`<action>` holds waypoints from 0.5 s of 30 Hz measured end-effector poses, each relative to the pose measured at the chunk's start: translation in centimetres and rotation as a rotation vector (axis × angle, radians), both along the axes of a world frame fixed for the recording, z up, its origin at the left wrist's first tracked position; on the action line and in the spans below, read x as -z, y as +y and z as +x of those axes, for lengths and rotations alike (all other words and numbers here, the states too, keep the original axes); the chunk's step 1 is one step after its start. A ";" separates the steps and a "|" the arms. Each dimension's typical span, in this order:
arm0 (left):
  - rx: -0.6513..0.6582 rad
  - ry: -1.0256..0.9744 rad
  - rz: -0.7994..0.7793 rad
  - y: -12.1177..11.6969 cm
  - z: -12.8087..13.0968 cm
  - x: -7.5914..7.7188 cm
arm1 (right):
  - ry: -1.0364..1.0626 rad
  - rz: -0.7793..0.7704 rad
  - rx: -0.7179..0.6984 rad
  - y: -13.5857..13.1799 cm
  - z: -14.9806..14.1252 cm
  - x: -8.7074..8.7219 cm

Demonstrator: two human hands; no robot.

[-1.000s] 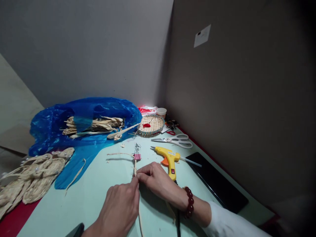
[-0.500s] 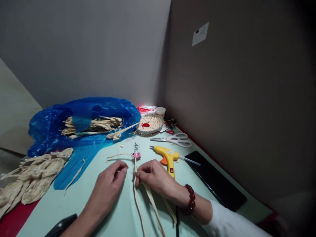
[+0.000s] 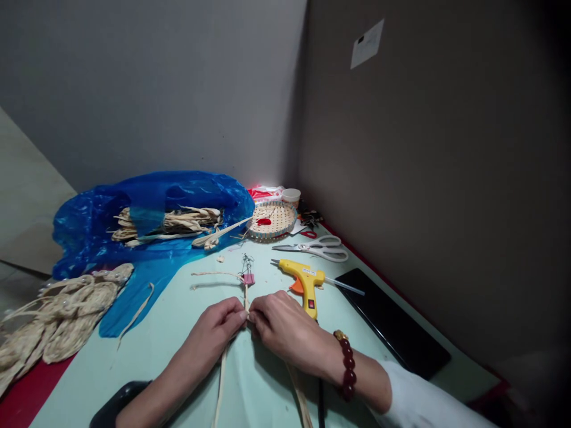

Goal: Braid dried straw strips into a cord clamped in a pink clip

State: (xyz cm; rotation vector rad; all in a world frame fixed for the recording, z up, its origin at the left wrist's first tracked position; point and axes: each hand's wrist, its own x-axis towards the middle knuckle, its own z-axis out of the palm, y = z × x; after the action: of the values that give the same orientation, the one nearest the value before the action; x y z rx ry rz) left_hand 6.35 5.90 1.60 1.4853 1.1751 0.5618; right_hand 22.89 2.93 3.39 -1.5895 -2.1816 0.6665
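A narrow braid of pale dried plant-fibre strips [image 3: 246, 295] runs toward me from a pink binder clip [image 3: 248, 279]. Both hands meet at the braid's near end. My left hand [image 3: 214, 327] is closed, thumb and forefinger pinching a strip whose tail hangs below toward the table's front. Opposite it, my right hand [image 3: 289, 327] is pinched on the strips too, and other loose tails [image 3: 298, 392] come out under its palm. The fingers hide the exact crossing of the strips. A thin twisted end sticks out leftward from the clip.
A yellow glue gun [image 3: 303, 276] lies right of the clip, with scissors [image 3: 321, 247] behind it and a black flat slab [image 3: 392, 321] beside it. Fibre bundles lie in a blue plastic bag [image 3: 200, 184]. Woven slippers [image 3: 66, 321] are at left, a round woven basket [image 3: 279, 217] at back.
My left hand has moved right to the braid and closed on a strip. One strip tail has swung over to the left side. My right hand still pinches the strips.
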 end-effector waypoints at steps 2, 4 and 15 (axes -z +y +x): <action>0.003 0.030 0.037 0.1 0.1 0.0 | -0.102 0.021 0.004 -0.2 -0.2 -0.3; 0.000 0.057 0.045 0.1 0.2 0.0 | -0.173 0.037 -0.014 -0.5 -0.4 -0.4; -0.053 -0.035 -0.088 -0.3 0.5 0.5 | -0.440 0.324 -0.168 -2.8 -2.4 0.2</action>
State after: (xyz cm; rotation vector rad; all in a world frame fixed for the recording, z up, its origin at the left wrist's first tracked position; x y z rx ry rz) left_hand 6.85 5.64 1.09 1.3679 1.2000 0.5628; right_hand 20.53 0.16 3.23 -1.4935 -2.5911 -0.0125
